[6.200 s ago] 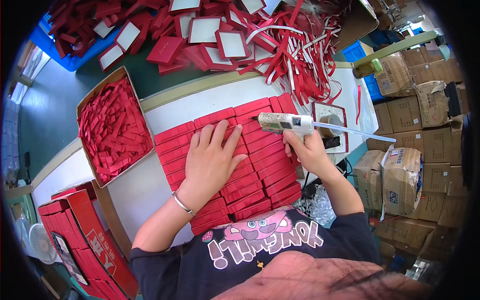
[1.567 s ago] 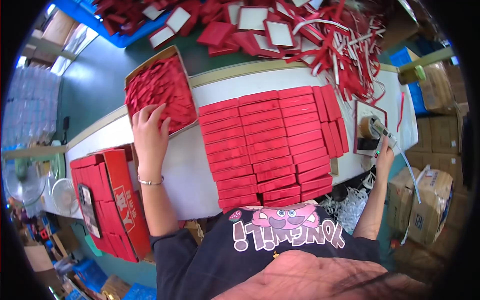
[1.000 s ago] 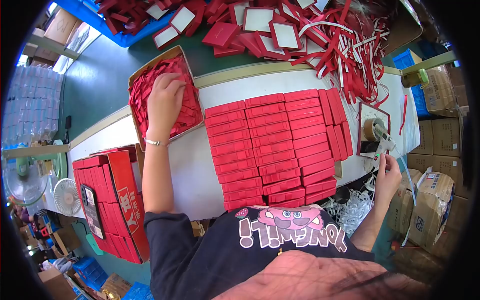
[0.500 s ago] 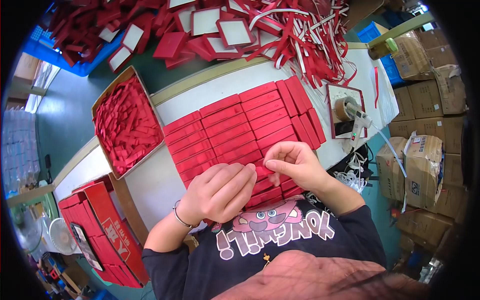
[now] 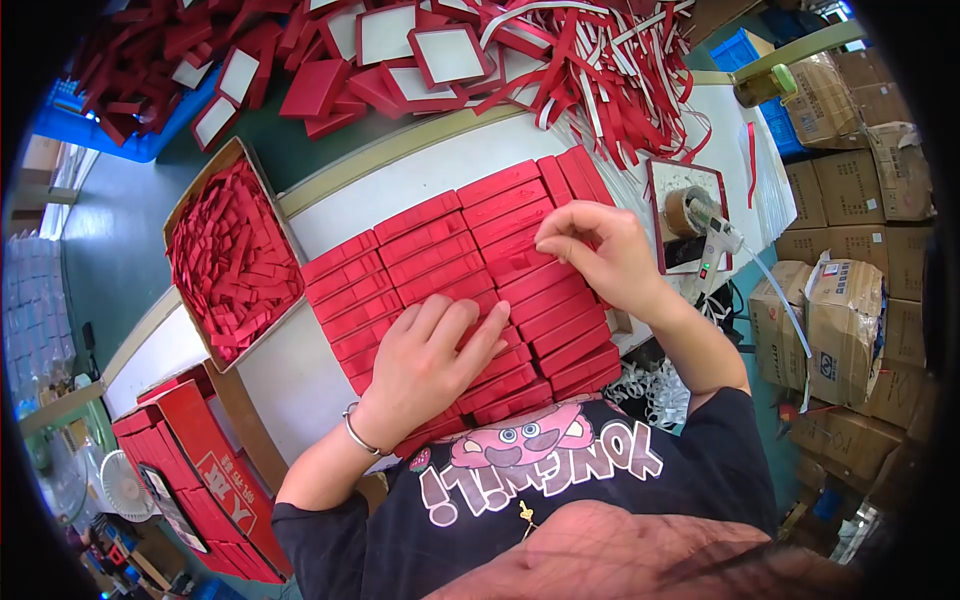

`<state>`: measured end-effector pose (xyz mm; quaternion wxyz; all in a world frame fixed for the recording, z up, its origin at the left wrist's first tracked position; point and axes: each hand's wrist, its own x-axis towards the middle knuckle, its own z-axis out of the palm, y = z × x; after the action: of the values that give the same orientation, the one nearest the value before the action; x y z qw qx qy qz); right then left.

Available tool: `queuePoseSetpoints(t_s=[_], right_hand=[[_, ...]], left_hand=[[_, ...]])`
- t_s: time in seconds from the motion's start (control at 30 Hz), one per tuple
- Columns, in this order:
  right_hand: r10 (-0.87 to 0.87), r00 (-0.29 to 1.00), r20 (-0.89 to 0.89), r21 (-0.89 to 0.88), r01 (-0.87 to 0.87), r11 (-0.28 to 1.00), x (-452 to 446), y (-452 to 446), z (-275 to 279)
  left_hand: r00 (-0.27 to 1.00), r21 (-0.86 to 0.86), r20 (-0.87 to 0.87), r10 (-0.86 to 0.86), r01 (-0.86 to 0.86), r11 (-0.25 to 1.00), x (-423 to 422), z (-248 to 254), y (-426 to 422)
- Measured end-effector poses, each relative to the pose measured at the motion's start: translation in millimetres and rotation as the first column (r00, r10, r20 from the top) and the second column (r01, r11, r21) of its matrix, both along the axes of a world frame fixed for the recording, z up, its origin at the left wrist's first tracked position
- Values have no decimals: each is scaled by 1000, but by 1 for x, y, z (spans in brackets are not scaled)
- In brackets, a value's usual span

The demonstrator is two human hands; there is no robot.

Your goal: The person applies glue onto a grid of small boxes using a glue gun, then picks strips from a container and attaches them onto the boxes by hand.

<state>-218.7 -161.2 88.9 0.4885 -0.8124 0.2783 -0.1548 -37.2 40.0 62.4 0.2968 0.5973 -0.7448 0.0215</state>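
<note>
Rows of flat red boxes (image 5: pixel 430 250) cover the white table in front of me. My left hand (image 5: pixel 430 350) rests over the lower middle of the rows, fingers bent and somewhat apart; a bracelet is on the wrist. My right hand (image 5: pixel 600 250) is pinched above the right column, thumb against forefinger, at a small red strip (image 5: pixel 517 264) lying on a box. Whatever sits between those fingertips is too small to make out. The glue gun (image 5: pixel 715 250) stands at the right, its nozzle by a tape roll (image 5: pixel 688 210) on a tray.
A carton of red ribbon pieces (image 5: pixel 235 260) stands at the left, with a red box-filled carton (image 5: pixel 200 480) below it. Open box lids (image 5: pixel 450 55) and red and white ribbons (image 5: pixel 600 90) are piled at the back. Brown cartons (image 5: pixel 845 320) are stacked at the right.
The glue gun has left my right hand and stands on the tray. My left hand came back from the ribbon carton; my right hand has since moved up and away from it.
</note>
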Motion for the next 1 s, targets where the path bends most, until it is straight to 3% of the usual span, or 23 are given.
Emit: queuePoseSetpoints(t_s=[0.17,0.27,0.33,0.57,0.77,0.87,1.0], right_hand=[[-46,989,-142,-58,38,998,7,-13,-1],[-54,993,-103,-126,41,991,7,-14,-3],[-21,997,-70,-270,1,963,6,-13,-3],[30,999,18,-633,-12,774,3,-13,-23],[1,1000,31,-764,23,645,1,-5,-19],[89,994,68,-848,10,530,-11,-7,-25],[90,970,-225,-811,-238,534,-20,27,-19]], left_hand=[[997,138,-6,82,-81,987,-3,4,-11],[989,234,60,136,-146,961,-6,3,-21],[987,261,70,145,-159,952,-8,-3,-23],[989,288,10,148,-145,947,-9,-2,-30],[990,305,-6,141,-133,943,-9,-1,-29],[987,224,20,162,-163,961,-8,-4,-32],[985,286,76,158,-173,942,-13,1,-34]])
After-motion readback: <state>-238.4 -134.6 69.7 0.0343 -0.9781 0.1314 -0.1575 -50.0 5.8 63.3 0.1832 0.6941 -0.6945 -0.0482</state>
